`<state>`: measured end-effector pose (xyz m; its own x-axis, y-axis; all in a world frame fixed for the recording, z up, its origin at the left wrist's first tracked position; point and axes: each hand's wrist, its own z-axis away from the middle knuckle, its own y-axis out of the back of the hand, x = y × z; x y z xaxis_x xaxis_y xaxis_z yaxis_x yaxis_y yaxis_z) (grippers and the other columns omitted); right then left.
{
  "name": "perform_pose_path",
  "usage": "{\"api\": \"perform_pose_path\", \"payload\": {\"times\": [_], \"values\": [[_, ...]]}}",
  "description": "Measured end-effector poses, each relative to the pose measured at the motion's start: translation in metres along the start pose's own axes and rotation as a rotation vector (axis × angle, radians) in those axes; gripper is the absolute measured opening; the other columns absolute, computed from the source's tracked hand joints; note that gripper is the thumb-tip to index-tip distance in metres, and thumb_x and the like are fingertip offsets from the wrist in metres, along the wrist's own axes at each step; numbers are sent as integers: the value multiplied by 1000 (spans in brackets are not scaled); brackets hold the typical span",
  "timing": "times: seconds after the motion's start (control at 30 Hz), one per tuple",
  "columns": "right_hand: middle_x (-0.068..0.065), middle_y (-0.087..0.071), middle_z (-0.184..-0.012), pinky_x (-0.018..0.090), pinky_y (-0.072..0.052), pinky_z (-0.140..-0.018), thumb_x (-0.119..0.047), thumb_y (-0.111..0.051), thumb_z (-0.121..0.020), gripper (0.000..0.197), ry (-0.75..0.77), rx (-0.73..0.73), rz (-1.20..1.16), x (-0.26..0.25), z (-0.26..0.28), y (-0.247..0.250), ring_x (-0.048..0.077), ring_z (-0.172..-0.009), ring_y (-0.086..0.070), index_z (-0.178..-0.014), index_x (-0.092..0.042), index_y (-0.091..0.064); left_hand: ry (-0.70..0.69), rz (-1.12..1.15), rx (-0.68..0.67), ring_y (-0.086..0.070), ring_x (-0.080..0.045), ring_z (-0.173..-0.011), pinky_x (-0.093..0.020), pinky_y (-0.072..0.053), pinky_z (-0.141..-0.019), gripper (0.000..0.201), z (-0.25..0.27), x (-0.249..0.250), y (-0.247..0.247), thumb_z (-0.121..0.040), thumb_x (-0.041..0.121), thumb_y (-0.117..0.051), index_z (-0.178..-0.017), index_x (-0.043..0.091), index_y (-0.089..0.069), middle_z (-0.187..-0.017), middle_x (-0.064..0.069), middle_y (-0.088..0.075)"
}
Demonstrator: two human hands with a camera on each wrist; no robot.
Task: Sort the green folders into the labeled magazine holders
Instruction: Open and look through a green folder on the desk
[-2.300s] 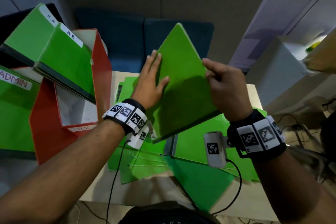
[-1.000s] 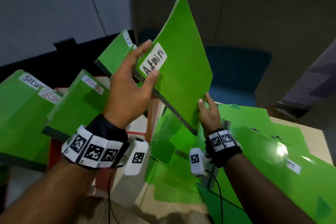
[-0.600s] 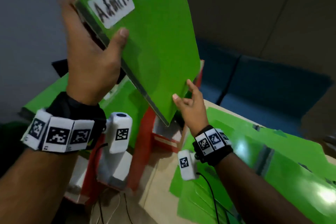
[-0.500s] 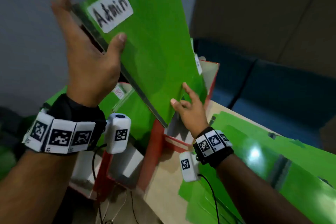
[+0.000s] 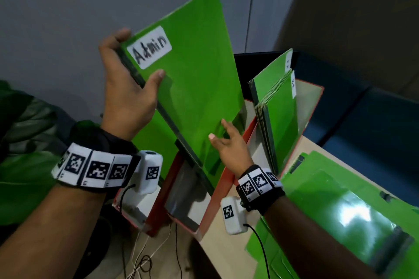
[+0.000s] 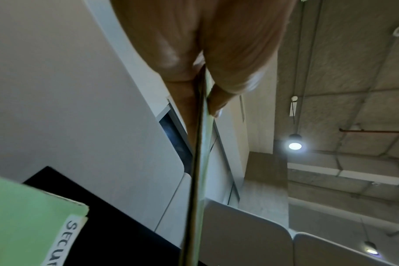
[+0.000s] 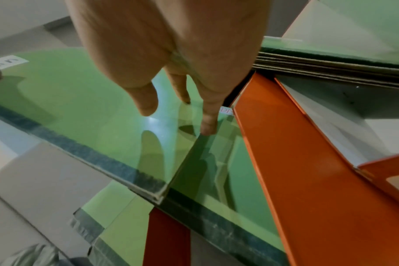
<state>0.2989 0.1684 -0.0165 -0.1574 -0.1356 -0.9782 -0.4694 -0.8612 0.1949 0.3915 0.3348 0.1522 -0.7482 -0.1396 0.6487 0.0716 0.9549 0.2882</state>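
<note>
Left hand (image 5: 127,97) has its grip clamped on the Admin folder (image 5: 195,79), lower corner entering a red holder (image 5: 217,190); right hand (image 5: 229,147) rests flat, fingers straight. Neighbouring holder (image 5: 310,106) with folders crowds beside; loose folders (image 5: 340,199) cover the worktop (image 5: 226,251)

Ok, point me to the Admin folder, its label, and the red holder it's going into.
Admin folder (image 5: 199,88), head view, middle of its green front cover.
Admin label (image 5: 149,47), head view, centre of the white sticker.
Red magazine holder (image 5: 221,190), head view, its red side wall below the folder.
</note>
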Motion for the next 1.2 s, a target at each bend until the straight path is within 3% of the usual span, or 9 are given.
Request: {"api": "perform_pose_path", "payload": {"times": [0.07,0.17,0.27,0.4,0.67,0.83,0.97,1.07,1.2], "values": [[-6,-9,-160,36,-41,-104,-41,-61,-90,72,-31,-28,88,1,0,-7,22,-129,-49,-150,-28,-23,42,14,-19,-49,5,-115,-17,-40,-102,64,4,-10,-3,-82,-3,-69,-127,12,-27,-123,7,-36],[2,-17,-159,49,-32,-113,-52,-58,-88,78,-100,-80,176,4,-4,-16,27,-141,-32,-151,-25,-20,112,26,-73,-51,11,-110,-9,-41,-95,62,13,-25,-13,-83,-3,-69,-125,15,-28,-117,16,-40],[11,-29,-155,47,-31,-113,-54,-54,-90,77,-129,-100,194,0,-8,-24,26,-141,-31,-152,-25,-17,223,16,-164,-56,8,-106,-6,-43,-90,61,30,-41,-32,-83,-4,-69,-121,18,-28,-114,14,-47],[10,-20,-158,42,-22,-117,-52,-45,-95,75,-97,-34,243,-7,-10,-37,24,-145,-20,-153,-16,-15,347,18,-223,-54,-13,-115,-4,-45,-86,54,50,-58,-57,-84,-3,-68,-114,16,-27,-121,-2,-46],[16,-7,-160,36,-12,-117,-53,-34,-98,77,-245,85,222,-2,-30,-61,26,-148,-6,-152,-4,-9,362,-206,-461,-57,-13,-82,-8,-41,-61,29,71,-81,-69,-95,13,-58,-117,6,-40,-107,-6,-60],[17,-1,-160,36,-10,-117,-51,-36,-98,78,-321,83,207,13,-30,-66,27,-148,-1,-152,-4,-4,378,-350,-539,-58,-18,-102,-12,-37,-83,32,77,-83,-64,-96,16,-57,-125,8,-49,-128,-11,-59],[17,1,-160,39,-15,-116,-47,-38,-100,77,-389,92,191,18,-29,-69,31,-147,-6,-152,-3,-3,431,-405,-620,-46,-35,-130,-40,-31,-113,38,82,-84,-65,-95,15,-58,-132,12,-50,-151,-8,-38],[16,1,-160,39,-17,-115,-40,-41,-100,75,-390,107,163,18,-29,-68,32,-147,-8,-152,-4,-1,405,-457,-596,-30,-19,-141,-23,-11,-110,38,83,-89,-67,-94,16,-59,-132,13,-55,-156,-2,-30],[15,3,-160,41,-17,-115,-35,-44,-100,73,-389,71,169,18,-29,-66,32,-147,-9,-153,-14,2,422,-516,-609,-42,-18,-134,-26,-25,-107,30,81,-91,-68,-93,19,-61,-122,10,-63,-154,2,-34]]}}
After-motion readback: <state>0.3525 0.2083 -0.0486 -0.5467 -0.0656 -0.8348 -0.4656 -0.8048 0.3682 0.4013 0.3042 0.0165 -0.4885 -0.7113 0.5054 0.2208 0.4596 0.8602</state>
